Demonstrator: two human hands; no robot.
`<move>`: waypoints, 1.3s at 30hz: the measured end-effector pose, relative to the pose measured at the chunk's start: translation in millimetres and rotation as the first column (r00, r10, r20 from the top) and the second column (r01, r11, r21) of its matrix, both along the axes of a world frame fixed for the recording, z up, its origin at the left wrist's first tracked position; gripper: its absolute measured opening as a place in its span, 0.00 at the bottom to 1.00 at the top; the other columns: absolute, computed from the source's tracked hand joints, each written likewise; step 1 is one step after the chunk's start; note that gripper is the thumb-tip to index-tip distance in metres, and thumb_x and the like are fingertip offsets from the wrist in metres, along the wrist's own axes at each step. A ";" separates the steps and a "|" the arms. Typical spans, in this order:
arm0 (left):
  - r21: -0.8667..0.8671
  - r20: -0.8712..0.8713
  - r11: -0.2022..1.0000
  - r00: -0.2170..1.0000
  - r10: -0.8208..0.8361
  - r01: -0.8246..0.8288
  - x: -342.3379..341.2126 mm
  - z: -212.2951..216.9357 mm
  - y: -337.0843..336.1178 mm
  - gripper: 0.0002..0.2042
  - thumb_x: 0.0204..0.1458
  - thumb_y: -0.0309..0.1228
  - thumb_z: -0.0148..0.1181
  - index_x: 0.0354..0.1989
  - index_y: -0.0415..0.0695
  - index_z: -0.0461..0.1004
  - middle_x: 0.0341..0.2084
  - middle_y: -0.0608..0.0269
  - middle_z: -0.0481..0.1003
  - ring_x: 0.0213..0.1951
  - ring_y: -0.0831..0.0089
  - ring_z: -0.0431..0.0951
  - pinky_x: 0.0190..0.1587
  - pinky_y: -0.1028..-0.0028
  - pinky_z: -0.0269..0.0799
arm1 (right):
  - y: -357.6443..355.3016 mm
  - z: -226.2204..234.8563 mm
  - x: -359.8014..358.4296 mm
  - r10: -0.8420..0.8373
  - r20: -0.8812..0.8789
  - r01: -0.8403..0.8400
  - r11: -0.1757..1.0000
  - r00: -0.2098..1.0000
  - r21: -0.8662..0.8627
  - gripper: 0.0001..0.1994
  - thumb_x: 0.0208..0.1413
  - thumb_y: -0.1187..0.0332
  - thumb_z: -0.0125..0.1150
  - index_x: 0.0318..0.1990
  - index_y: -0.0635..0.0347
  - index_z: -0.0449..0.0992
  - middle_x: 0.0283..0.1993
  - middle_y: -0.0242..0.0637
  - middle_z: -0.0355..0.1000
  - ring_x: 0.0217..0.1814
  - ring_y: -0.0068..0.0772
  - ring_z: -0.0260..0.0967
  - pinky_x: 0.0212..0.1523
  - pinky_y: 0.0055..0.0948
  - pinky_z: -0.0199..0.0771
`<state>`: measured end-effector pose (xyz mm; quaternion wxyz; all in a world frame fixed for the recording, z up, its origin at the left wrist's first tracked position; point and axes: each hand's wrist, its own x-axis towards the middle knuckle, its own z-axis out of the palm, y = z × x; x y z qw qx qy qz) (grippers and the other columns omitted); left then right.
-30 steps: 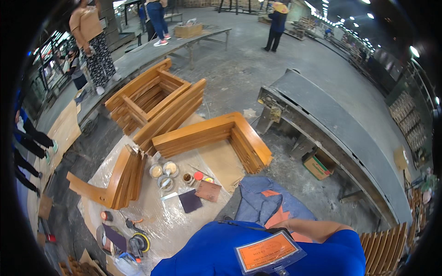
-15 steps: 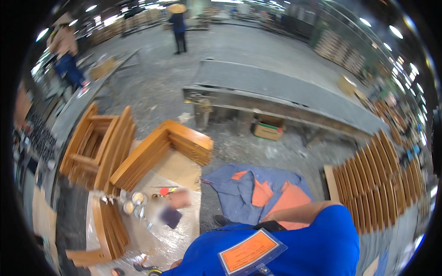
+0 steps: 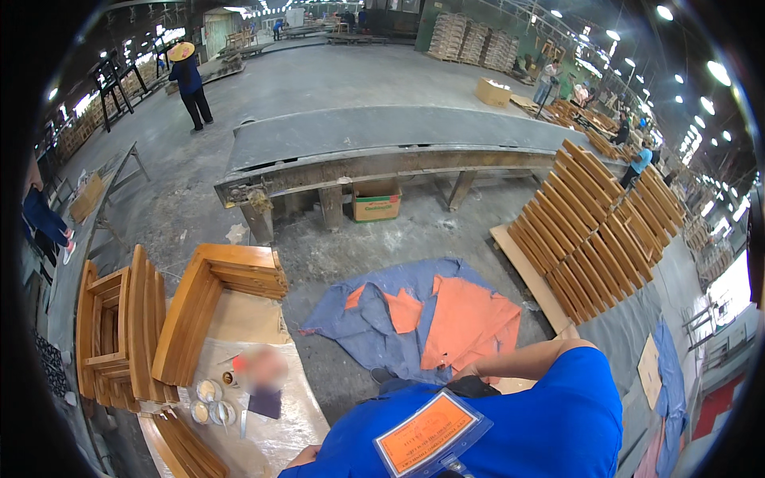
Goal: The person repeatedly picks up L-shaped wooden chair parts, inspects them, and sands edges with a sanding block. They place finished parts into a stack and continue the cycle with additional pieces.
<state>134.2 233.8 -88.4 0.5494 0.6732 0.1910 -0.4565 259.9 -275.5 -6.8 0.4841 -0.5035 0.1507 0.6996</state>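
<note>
Grey workshop floor [image 3: 335,80], stacked wood and two half-hidden hands

Across the upper middle of the frame we see one long bench [image 3: 406,131], with one open carton [image 3: 376,209] tucked under it, probably to keep the walkway free. At lower left, orange-brown wood forms three stacks: ladder-like frames [image 3: 142,327], L-shaped pieces [image 3: 182,334] and partly cropped pieces [image 3: 187,446]. We judge them nested to save room. Three round tubs [image 3: 209,390] sit together on the plastic sheet [image 3: 295,398], near one small jar [image 3: 229,378] and one dark square sheet [image 3: 264,404], presumably grouped for easy reach. These lie nearest our left hand [image 3: 305,456], barely showing at the lower edge. Our right hand [image 3: 468,372] is at lower centre, beside dark fabric [image 3: 478,388] at the waist. We cannot tell whether either hand grips anything. One blue-and-orange cloth [image 3: 470,327] lies crumpled ahead; at right, slatted pieces [image 3: 578,199] stand in rows, too many to count surely.
</note>
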 end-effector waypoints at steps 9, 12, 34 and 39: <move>-0.033 0.015 0.998 0.998 -0.057 0.057 14.3 17.4 -5.0 0.14 0.43 0.38 0.69 0.30 0.41 0.77 0.22 0.60 0.77 0.27 0.73 0.76 0.31 0.74 0.71 | -31.7 -14.6 2.9 0.039 0.197 -0.080 0.975 0.980 0.207 0.15 0.55 0.68 0.59 0.48 0.64 0.71 0.41 0.30 0.72 0.36 0.22 0.66 0.36 0.24 0.70; -0.021 0.026 0.999 0.999 -0.044 0.045 14.6 20.9 -7.4 0.14 0.43 0.39 0.69 0.30 0.41 0.77 0.21 0.60 0.77 0.26 0.74 0.76 0.30 0.74 0.71 | -43.0 -43.1 9.2 -0.060 0.089 0.033 0.960 0.994 0.279 0.16 0.54 0.68 0.60 0.49 0.65 0.71 0.42 0.30 0.72 0.36 0.22 0.66 0.35 0.24 0.70; 0.214 0.094 0.877 0.902 0.421 -0.431 -37.2 -18.9 -35.9 0.14 0.42 0.39 0.70 0.28 0.41 0.76 0.20 0.62 0.76 0.25 0.76 0.75 0.29 0.75 0.70 | -5.4 -24.7 145.1 0.756 0.372 -0.818 0.575 0.538 0.015 0.17 0.49 0.64 0.64 0.42 0.69 0.77 0.43 0.36 0.75 0.43 0.26 0.68 0.46 0.33 0.68; 0.395 0.286 0.725 0.826 0.487 -0.564 -44.6 -25.7 -39.9 0.14 0.42 0.39 0.71 0.27 0.41 0.76 0.20 0.63 0.76 0.24 0.76 0.74 0.28 0.75 0.70 | 17.4 -48.1 193.4 0.714 0.572 -0.822 0.557 0.403 -0.116 0.18 0.52 0.57 0.61 0.45 0.60 0.77 0.41 0.38 0.75 0.43 0.33 0.70 0.43 0.33 0.70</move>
